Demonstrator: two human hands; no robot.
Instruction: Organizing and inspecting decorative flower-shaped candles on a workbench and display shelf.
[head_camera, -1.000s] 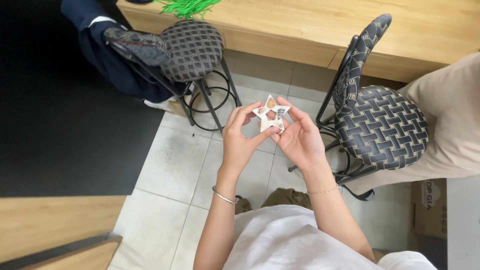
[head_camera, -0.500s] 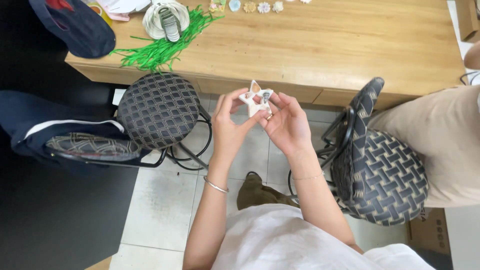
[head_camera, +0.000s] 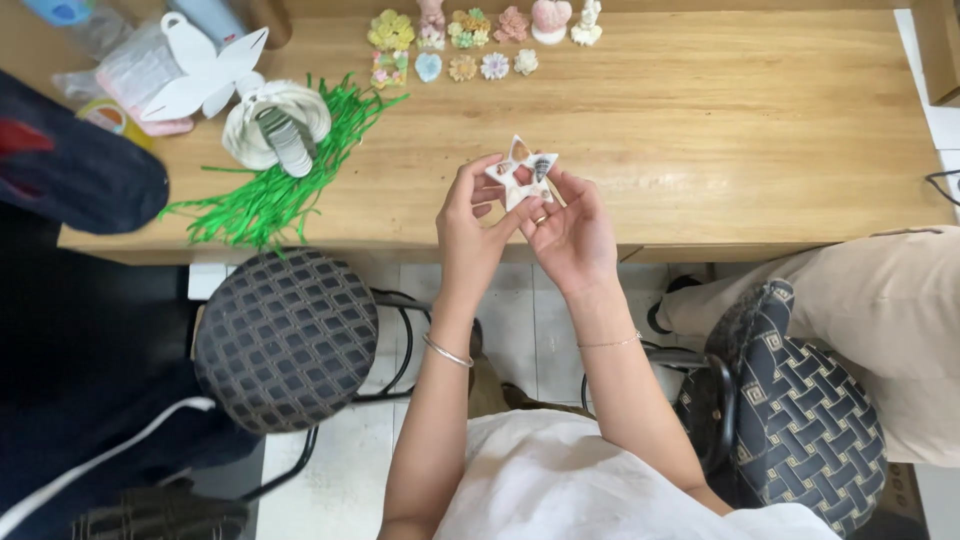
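Clearly both hands, left hand (head_camera: 470, 235) and right hand (head_camera: 572, 237), are pinching a white star ornament (head_camera: 522, 171) by its edges, fingers closed on it, keeping its face showing at frame centre.

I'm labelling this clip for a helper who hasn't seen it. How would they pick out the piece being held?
Start at the long wooden table. At its near edge, the left hand and right hand together hold a small white star-shaped piece with cut-out windows. Unlike the pastel flower-shaped pieces lined up at the far edge, it is pointed and held up.
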